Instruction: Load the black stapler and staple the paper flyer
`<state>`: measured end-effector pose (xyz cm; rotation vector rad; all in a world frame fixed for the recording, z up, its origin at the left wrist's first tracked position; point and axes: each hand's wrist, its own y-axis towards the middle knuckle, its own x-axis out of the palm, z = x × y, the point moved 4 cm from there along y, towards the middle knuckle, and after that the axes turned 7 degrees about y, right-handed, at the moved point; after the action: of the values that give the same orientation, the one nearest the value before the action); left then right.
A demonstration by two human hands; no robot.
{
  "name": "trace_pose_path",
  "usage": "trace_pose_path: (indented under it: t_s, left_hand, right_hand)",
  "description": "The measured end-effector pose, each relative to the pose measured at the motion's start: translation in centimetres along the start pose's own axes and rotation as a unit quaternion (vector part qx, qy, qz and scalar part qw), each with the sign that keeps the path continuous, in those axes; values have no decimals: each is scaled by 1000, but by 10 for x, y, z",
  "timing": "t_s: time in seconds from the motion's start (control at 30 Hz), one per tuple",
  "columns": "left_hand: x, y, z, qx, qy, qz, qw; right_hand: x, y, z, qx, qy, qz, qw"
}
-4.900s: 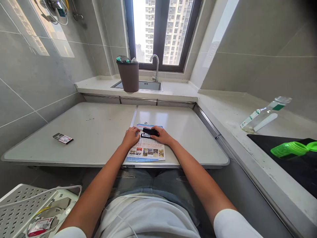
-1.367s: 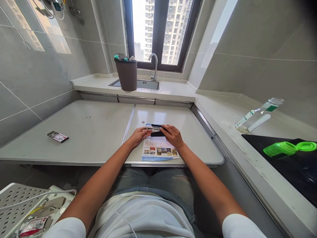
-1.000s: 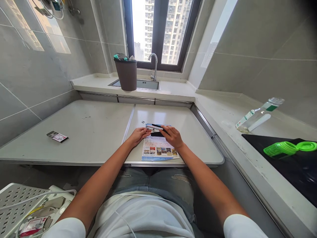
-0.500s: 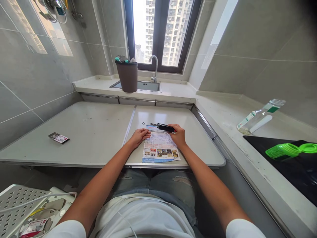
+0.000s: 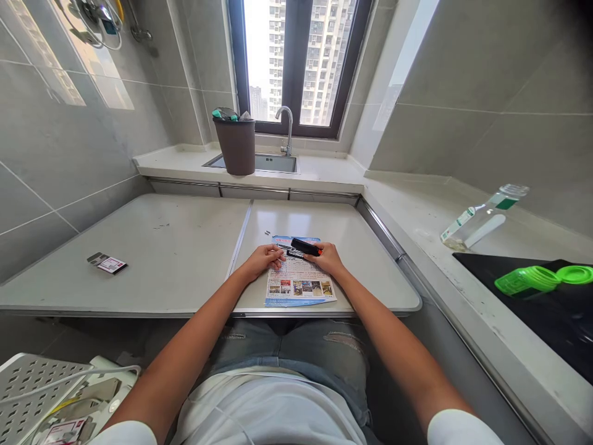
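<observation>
A black stapler (image 5: 304,247) is in my right hand (image 5: 328,258), with fingers wrapped round its rear end. Its top is swung up from the metal and black lower part, so it stands opened over the sheet. My left hand (image 5: 263,261) is closed at the stapler's front end, fingers pinched together; what they hold, if anything, is too small to make out. Below both hands lies a printed leaflet (image 5: 301,289) with small pictures and blue edges, flat on the white table (image 5: 185,259). Tiny staple pieces (image 5: 267,233) lie just beyond my left hand.
A small dark-and-white packet (image 5: 107,263) lies on the table's left half. Past the table are a brown bin (image 5: 235,147), a sink (image 5: 275,163) and a tap (image 5: 290,130). To the right are a clear bottle (image 5: 482,216) and a green bottle (image 5: 528,281). A white perforated rack (image 5: 32,383) stands lower left.
The stapler has come nearer and lower over the leaflet, and its top now stands apart from the lower part. My left hand has shifted slightly toward me, its fingers at the stapler's front.
</observation>
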<state>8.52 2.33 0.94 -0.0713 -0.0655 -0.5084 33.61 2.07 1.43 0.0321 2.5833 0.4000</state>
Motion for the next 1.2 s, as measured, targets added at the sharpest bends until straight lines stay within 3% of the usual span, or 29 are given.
trace_pose_path:
  t_s: [0.1,0.2,0.3,0.37,0.5,0.63,0.9,0.97,1.1,1.13,1.2]
  left_hand:
    - [11,-5,3,2,49,-84,995]
    - [11,-7,7,35,60,-59,996]
    - [7,-7,11,65,74,-23,995]
    - [6,-7,12,67,76,-14,995]
    - [6,-9,16,76,59,-6,995]
    - [5,-10,18,81,51,-4,995]
    - [5,-11,19,94,72,-2,993]
    - [4,-12,21,101,68,-4,993]
    - [-3,-10,24,133,44,59,988]
    - [-4,-9,24,137,37,74,987]
    - [-6,-6,22,134,25,85,987]
  right_hand:
    - [-1,1,0,-21,-39,-14,999]
    - [-11,-1,-11,-91,-69,53,992]
    - [-20,-10,-36,-219,-101,152,958]
    - [-11,-18,-56,-309,-129,120,934]
    - [27,-28,-82,-417,-154,-39,895]
    - [42,-28,-92,-441,-140,-49,885]
    - [39,-35,-98,-445,-136,-45,884]
    - [31,-31,-94,-419,-122,5,900]
    - [-12,4,-61,-245,-56,205,946]
    - [-24,18,-47,-186,-54,233,953]
    - [-43,47,-15,-57,-68,225,970]
